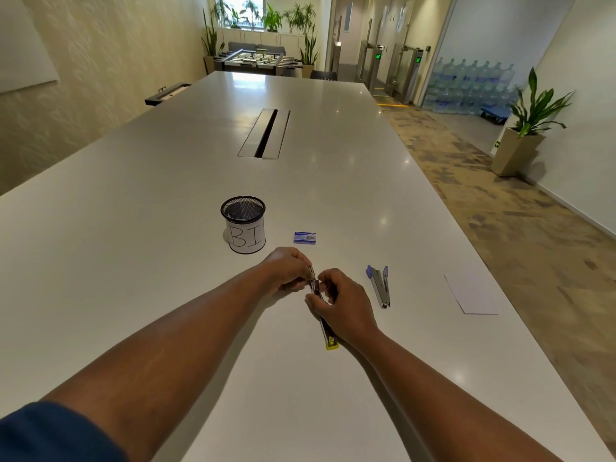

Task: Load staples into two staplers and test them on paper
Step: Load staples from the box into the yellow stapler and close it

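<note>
The left hand (pixel 287 271) has its fingers curled and pinches the far metal end of the yellow stapler (pixel 325 323). The right hand (pixel 336 303) has its fingers curled around the middle of the same stapler; thumb and forefinger pinch at the metal magazine, just beside the left fingertips. Whether a staple strip is between the fingers cannot be told. The yellow stapler lies lengthwise on the white table (pixel 166 228), its yellow end pointing toward the person, near and in front of the mesh pen cup (pixel 243 225).

The mesh pen cup stands upright, black wire with a white paper label marked "BI". Its contents cannot be made out through the mesh; nothing projects above the rim. The blue staple box (pixel 304 237) lies flat just right of the cup, closed as far as visible. The blue stapler (pixel 380 285) lies opened out flat, farther right of the cup, apart from the hands. The sheet of paper (pixel 471 296) lies flat well to the right of the cup, beyond the blue stapler.
</note>
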`<state>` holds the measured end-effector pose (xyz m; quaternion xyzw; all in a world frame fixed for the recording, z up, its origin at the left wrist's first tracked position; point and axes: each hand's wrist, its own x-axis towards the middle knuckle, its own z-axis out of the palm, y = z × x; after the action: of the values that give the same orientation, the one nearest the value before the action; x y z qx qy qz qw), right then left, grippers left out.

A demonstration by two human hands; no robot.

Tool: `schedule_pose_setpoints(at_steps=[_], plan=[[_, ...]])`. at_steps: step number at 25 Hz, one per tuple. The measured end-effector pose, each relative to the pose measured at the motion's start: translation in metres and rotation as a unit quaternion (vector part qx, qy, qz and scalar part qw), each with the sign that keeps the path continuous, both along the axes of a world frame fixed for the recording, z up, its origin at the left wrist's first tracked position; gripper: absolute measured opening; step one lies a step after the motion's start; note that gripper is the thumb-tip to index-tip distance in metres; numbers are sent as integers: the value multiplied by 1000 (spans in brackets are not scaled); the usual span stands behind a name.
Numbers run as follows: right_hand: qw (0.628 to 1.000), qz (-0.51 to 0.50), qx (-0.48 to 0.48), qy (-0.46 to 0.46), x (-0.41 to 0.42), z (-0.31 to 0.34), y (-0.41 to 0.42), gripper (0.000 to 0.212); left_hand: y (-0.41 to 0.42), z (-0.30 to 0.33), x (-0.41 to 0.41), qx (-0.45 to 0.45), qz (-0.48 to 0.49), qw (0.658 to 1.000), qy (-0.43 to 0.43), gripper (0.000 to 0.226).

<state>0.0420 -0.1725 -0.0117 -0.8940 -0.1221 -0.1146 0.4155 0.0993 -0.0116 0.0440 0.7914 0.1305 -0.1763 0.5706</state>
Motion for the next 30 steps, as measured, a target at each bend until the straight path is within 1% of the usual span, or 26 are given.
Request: schedule_pose_setpoints(at_steps=[9,11,14,18,21,24,30], plan=[[1000,0,3,3,0,0,0,27,-4,-1,3,4,37,999,15,13],[1000,-5,0,5,-1,-1,-1,30,-4,-3,5,4,49,999,16,12],[1000,-5,-1,-1,-4,1,-1,40,-3,-6,6,-7,64,998,16,9],[998,-3,-46,-35,-5,2,1,30,0,-11,8,-14,69,997,15,8],[997,-8,-66,-43,-3,-1,1,28,0,-13,9,-21,69,997,11,7],[997,-3,-72,-25,1,0,4,24,1,-15,8,-30,74,997,4,7],[999,6,-52,2,-1,3,3,31,4,-21,4,-59,60,996,-17,4]])
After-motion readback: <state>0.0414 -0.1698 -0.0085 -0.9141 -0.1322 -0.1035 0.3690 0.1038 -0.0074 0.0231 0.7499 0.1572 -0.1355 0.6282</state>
